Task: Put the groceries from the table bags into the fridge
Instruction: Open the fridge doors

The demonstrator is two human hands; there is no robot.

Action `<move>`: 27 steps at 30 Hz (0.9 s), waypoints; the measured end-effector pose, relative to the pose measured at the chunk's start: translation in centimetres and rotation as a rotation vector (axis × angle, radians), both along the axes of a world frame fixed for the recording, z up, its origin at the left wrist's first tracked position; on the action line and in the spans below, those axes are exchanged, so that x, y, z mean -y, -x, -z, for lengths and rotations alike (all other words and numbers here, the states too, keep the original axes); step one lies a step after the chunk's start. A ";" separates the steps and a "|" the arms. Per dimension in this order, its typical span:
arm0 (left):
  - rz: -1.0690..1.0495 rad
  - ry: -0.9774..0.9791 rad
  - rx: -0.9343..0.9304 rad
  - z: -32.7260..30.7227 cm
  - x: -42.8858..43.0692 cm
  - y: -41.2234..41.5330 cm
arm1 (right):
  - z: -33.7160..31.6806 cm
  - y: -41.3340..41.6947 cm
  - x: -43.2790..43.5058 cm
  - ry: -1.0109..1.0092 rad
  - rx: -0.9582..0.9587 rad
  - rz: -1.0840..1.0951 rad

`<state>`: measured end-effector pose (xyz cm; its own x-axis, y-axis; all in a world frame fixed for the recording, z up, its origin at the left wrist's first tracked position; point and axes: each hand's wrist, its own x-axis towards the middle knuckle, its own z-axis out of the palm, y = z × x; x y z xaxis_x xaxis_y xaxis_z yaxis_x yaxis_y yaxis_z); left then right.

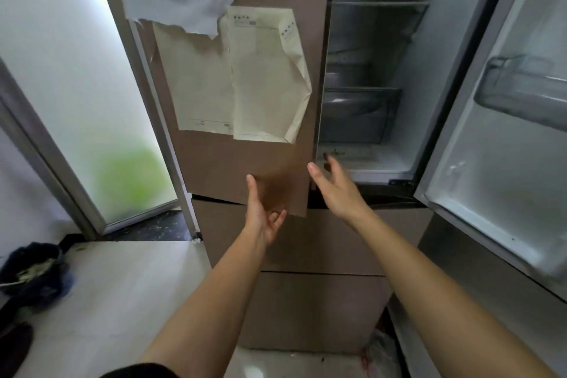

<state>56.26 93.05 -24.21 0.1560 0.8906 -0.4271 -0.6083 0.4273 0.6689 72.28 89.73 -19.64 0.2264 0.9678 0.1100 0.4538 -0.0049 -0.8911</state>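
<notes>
A brown fridge stands in front of me, its left upper door point(239, 163) closed and papered with sheets. The right upper door point(491, 132) is swung wide open, showing glass shelves point(377, 4) and a clear drawer point(359, 113) inside. No groceries or bags are in view. My left hand point(264, 215) is raised, palm turned up, fingers relaxed, just in front of the left door's lower edge and holding nothing. My right hand point(334, 184) reaches toward the edge of the left door near the fridge opening, fingers spread, holding nothing.
The open door carries a clear bin point(521, 86) on its inner side. Lower brown drawers point(316, 301) sit below the doors. A frosted glass door point(76, 86) is at left. A dark bag with contents point(33, 270) lies on the pale floor at lower left.
</notes>
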 end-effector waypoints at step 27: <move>-0.649 -0.429 -1.127 -2.1 13.9 19.7 | 5.1 18.5 4.9 -0.316 0.368 -0.308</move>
